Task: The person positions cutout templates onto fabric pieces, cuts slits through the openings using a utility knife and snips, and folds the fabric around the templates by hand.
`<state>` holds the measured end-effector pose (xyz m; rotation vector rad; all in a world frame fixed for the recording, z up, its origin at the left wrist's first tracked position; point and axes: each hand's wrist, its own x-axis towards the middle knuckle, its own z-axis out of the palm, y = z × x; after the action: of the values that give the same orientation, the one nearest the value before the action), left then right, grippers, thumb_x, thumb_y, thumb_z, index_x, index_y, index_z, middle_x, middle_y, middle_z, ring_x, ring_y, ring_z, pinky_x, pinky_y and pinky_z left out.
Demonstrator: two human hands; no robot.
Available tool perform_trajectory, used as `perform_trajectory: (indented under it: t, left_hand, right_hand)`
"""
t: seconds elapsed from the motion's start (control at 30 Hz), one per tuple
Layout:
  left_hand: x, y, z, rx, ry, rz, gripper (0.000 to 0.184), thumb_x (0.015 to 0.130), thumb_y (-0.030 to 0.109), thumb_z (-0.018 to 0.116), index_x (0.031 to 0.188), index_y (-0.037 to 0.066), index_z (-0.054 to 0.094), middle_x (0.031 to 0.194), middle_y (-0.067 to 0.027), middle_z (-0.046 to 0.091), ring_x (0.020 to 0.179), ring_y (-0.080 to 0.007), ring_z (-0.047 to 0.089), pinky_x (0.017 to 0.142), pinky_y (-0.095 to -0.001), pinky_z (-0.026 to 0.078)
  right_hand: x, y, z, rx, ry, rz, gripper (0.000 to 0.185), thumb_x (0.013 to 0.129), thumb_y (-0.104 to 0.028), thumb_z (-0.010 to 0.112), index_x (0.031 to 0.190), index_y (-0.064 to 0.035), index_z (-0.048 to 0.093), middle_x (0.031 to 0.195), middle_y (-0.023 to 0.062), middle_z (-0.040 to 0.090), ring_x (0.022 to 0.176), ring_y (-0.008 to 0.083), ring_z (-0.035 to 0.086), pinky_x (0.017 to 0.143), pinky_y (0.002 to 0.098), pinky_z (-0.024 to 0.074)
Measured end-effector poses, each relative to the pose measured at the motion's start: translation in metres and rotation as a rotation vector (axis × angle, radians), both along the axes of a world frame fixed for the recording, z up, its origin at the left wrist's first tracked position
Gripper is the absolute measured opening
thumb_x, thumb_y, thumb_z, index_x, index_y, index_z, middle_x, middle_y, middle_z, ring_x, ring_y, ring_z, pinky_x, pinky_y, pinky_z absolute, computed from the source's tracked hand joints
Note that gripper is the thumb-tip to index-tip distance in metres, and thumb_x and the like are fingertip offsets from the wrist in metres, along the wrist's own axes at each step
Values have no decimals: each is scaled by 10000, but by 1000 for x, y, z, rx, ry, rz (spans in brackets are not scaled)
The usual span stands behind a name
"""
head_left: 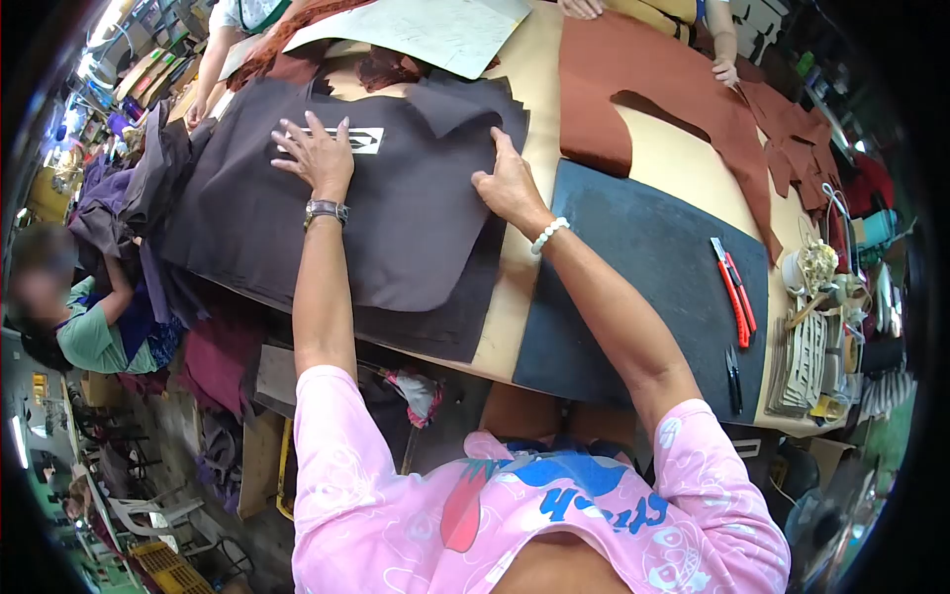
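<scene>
A large dark brown leather piece (396,228) lies on a stack of similar sheets before me. My left hand (319,158) rests flat on it, fingers spread, partly over a white rectangle with a black mark (366,141). At the right edge of the leather, my right hand (513,183) has its fingers closed on the edge, index finger pointing away from me. Beside that hand a corner flap (460,104) of the leather is folded and raised.
Right of the stack lies a black cutting mat (623,267) with red utility knives (734,292) and a black pen-like tool (733,381). Reddish-brown leather (643,79) spreads beyond, near a co-worker's hand (725,72). A pale sheet (416,35) lies at the back. Another person sits at left.
</scene>
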<state>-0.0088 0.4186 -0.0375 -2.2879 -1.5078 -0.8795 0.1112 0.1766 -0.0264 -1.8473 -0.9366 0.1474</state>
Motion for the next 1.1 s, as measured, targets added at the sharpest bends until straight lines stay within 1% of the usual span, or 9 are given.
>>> perform_trajectory:
  t: [0.07,0.17,0.2,0.33,0.5,0.77,0.9,1.0,1.1]
  left_hand:
    - [7,-8,0,-8,-34,-185,656,868,543,463,1335,84,430,1432,-234,279,1348,-428,180,1020,-665,133]
    - [16,-33,-1,-59,41,-302,629,872,543,450,1317,99,460,1411,-193,345,1337,-408,227,1024,-663,132]
    - [18,-39,-3,-105,61,-307,627,871,544,449,1318,105,460,1411,-191,346,1336,-407,228,1025,-661,133]
    - [23,-37,-13,-99,64,-312,633,859,556,458,1320,123,462,1405,-185,356,1339,-396,225,1029,-649,133]
    - [25,-43,-10,-82,87,-276,654,837,579,478,1314,130,469,1400,-183,363,1333,-392,238,1018,-654,153]
    - [27,-16,-44,172,112,-242,814,671,635,637,1320,182,453,1383,-162,380,1319,-395,259,969,-685,223]
    - [25,-34,-27,59,47,-293,912,600,697,652,1313,161,462,1373,-174,386,1311,-413,258,963,-696,212]
    - [25,-57,-8,38,93,-248,849,668,665,617,1327,159,445,1377,-170,386,1317,-412,256,970,-697,198]
    - [26,-50,-16,92,7,-310,1038,527,789,623,1287,96,486,1351,-218,392,1288,-455,259,965,-705,179]
  right_hand:
    - [6,2,-4,23,12,-54,562,782,-34,490,1307,79,327,1065,282,566,963,383,592,891,395,455]
    - [12,-11,10,137,391,16,447,822,-9,437,1253,79,358,988,247,611,735,302,657,695,365,526]
    - [11,-12,6,160,357,-21,314,823,21,448,1128,97,451,945,219,631,596,230,649,553,329,522]
    - [7,-15,-2,-33,345,84,203,791,14,546,979,91,559,808,207,647,584,226,652,567,317,526]
    - [-14,15,18,-422,-129,-47,589,664,-301,706,1058,65,465,877,292,622,839,417,628,751,452,511]
    - [11,12,16,-484,-78,27,639,707,-286,608,1182,64,362,1058,323,566,952,422,596,842,441,483]
    - [49,-2,10,-128,59,-113,604,723,-266,561,1240,22,440,1073,288,577,1033,403,556,918,422,428]
    - [39,-7,37,105,22,-201,551,722,-244,549,1197,29,487,1074,266,583,1017,387,555,917,411,424]
    - [5,9,61,355,-67,-67,529,721,-234,553,1188,10,506,999,252,572,962,381,552,876,428,440]
